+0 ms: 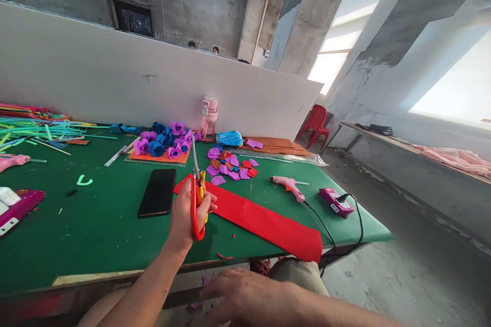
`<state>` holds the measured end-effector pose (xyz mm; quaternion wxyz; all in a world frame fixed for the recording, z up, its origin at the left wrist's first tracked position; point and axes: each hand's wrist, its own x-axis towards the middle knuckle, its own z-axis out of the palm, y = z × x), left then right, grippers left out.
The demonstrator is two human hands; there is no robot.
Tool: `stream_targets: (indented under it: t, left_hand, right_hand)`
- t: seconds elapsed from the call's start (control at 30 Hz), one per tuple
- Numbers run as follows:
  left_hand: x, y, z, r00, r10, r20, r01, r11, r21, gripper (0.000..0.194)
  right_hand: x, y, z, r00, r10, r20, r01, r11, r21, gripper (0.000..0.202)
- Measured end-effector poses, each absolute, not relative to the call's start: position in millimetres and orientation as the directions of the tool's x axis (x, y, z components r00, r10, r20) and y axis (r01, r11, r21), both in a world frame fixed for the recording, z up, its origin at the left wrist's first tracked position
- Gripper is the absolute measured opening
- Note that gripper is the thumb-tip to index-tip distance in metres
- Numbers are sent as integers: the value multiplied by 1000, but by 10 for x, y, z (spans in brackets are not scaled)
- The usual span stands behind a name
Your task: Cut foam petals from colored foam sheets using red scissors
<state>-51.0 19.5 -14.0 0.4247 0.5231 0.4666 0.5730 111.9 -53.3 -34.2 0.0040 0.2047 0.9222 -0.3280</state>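
Note:
Red-handled scissors (195,214) are gripped in my left hand (184,212), over the table's front half, blades pointing up and away. A yellow piece (202,184) shows beside the red handle; whether it belongs to the scissors is unclear. Beneath and to the right of that hand, a long folded red sheet (264,219) runs diagonally to the front edge, its near end overhanging. My right hand (245,294) is below the table edge, above my lap, blurred, with its fingers apart and nothing seen in them. A black phone (157,192) lies just left of my left hand.
Purple and blue paper flowers (164,139), loose petals (232,166) and a pink bottle (209,118) stand or lie farther back. A pink glue gun (289,186) and corded power strip (337,202) are at right. Colourful sticks (42,130) and another purple strip (23,207) are left.

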Motion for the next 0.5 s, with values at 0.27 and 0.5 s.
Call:
stream_targets:
  t: [0.27, 0.5]
  left_hand:
    - [-518, 110, -93, -174, 953, 249, -14, -256, 967, 23]
    - [-503, 121, -78, -185, 958, 219, 8, -221, 975, 21]
  right_hand:
    - [1327, 766, 273, -761, 640, -107, 510, 488, -709, 17]
    - [1129, 2218, 109, -292, 942, 163, 869, 333, -366, 22]
